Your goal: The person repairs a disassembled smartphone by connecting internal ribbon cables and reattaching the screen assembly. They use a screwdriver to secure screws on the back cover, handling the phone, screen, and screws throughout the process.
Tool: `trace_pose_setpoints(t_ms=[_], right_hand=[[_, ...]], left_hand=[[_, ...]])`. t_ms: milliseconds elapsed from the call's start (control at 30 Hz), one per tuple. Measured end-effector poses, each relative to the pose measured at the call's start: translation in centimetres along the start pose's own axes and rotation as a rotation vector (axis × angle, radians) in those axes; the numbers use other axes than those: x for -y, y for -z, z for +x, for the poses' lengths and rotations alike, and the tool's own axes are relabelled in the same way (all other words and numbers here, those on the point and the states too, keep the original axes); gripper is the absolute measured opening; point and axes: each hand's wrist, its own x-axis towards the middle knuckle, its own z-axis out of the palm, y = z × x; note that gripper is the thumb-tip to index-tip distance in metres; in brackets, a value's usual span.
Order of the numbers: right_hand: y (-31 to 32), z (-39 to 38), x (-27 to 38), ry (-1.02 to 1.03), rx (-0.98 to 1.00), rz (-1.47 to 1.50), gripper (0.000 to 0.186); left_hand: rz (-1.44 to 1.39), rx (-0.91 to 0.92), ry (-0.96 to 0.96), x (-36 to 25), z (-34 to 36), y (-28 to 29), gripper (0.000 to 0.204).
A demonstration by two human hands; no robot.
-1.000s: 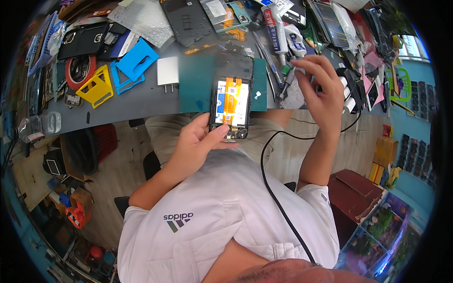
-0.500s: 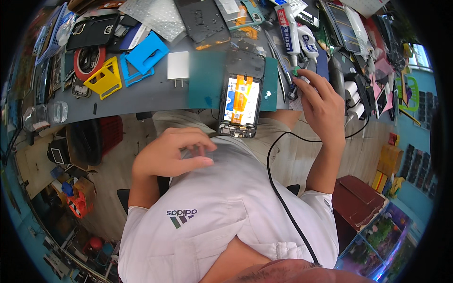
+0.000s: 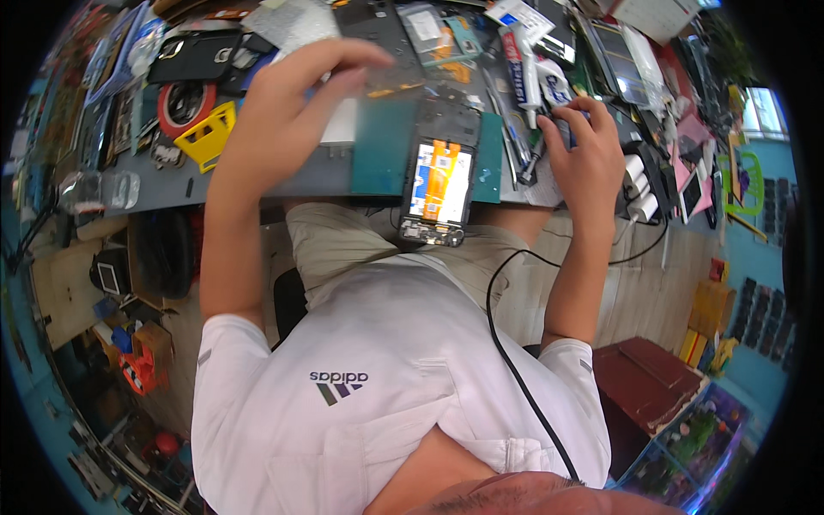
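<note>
My left hand (image 3: 292,116), blurred, is raised over the left part of the desk, open with bent fingers and nothing visible in it. My right hand (image 3: 585,150) is open, fingers loosely curled and apart, beside the white tubes (image 3: 524,77) and slim tools (image 3: 506,137); whether it touches them, I cannot tell. An opened phone (image 3: 433,196), with an orange flex strip over its battery, lies on the teal mat (image 3: 378,150) and sticks out past the desk's front edge, untouched. A white charger (image 3: 339,137) is partly behind my left hand.
Yellow stand (image 3: 202,142), red tape roll (image 3: 184,107), black cases (image 3: 193,56) and phone parts crowd the left and back. A power strip (image 3: 652,172) with white plugs and heaped parts are at the right. A black cable (image 3: 493,326) crosses my shirt and lap.
My left hand has let go of the phone and moved up and left over the desk. The phone stays at the mat. My right hand stays by the tools, its fingers shifting slightly.
</note>
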Motion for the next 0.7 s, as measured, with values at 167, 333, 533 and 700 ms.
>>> trace_pose_setpoints(t_ms=[167, 333, 533, 700], right_hand=[[0.1, 0.8, 0.1, -0.058, 0.097, -0.046, 0.023], [-0.2, 1.4, 0.4, -0.149, 0.012, 0.138, 0.023], [-0.3, 0.6, 0.3, -0.226, -0.194, 0.551, 0.017], [-0.1, -0.8, 0.4, -0.270, -0.297, 0.808, 0.024]], left_hand=[[0.261, 0.153, 0.040, 1.9, 5.3, -0.1, 0.011], [0.351, 0.168, -0.137, 4.4, 6.6, -0.6, 0.011], [0.347, 0.264, -0.107, 5.2, 7.0, -0.6, 0.011], [0.363, 0.318, -0.118, 5.1, 6.9, -0.6, 0.011]])
